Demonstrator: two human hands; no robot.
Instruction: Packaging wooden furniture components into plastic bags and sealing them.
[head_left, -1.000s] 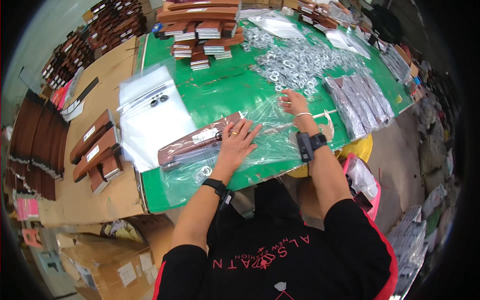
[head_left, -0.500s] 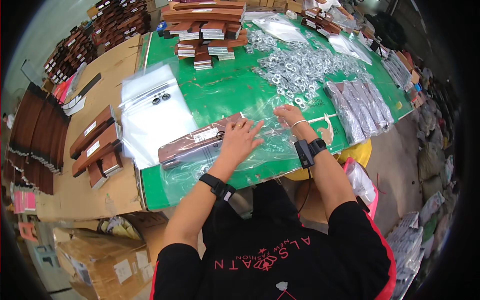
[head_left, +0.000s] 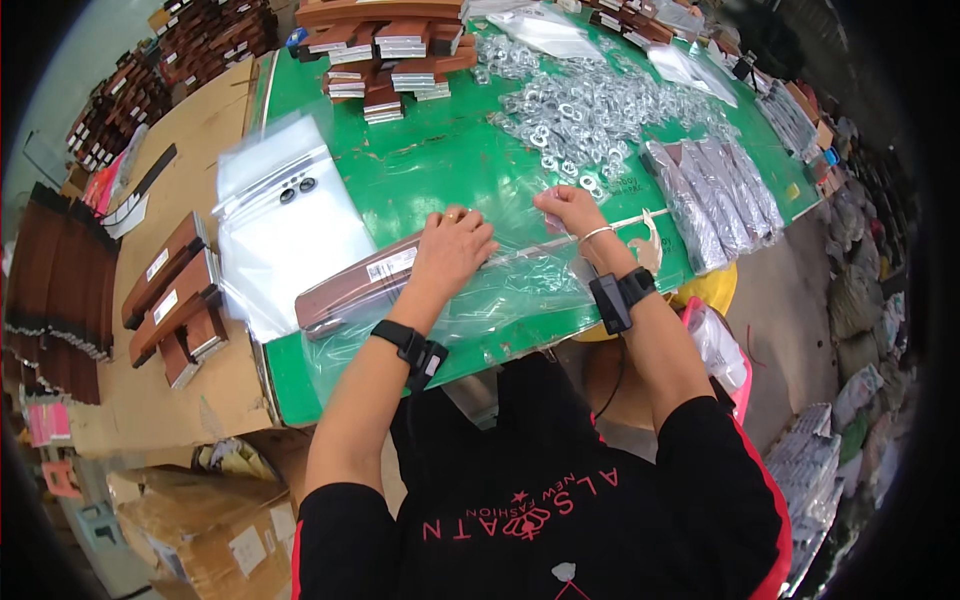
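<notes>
A reddish-brown bar (head_left: 345, 295) with a white label lies on the table inside a clear plastic bag (head_left: 530, 285). My left hand (head_left: 450, 255) rests over the bar's right end, its fingers bent and gathered around it through the film. What lies beneath that palm is hidden. Beyond the bar, to the right, my right hand (head_left: 575, 212) pinches the far edge of the bag between thumb and fingers. Loose film spreads between the two hands and hangs toward the table's near edge.
Flat clear bags (head_left: 290, 220) lie left, with two dark round pieces on top. Brown bars (head_left: 385, 45) are stacked at the back. Many metal rings in small bags (head_left: 580, 115) cover the far middle. Wrapped bars (head_left: 710, 200) sit right; cardboard (head_left: 230, 400) covers the left surface.
My left hand has shifted slightly left, and its spread fingers have drawn in over the bar. The right hand has moved slightly toward the far side, still at the bag's edge. The whole view shifted a little.
</notes>
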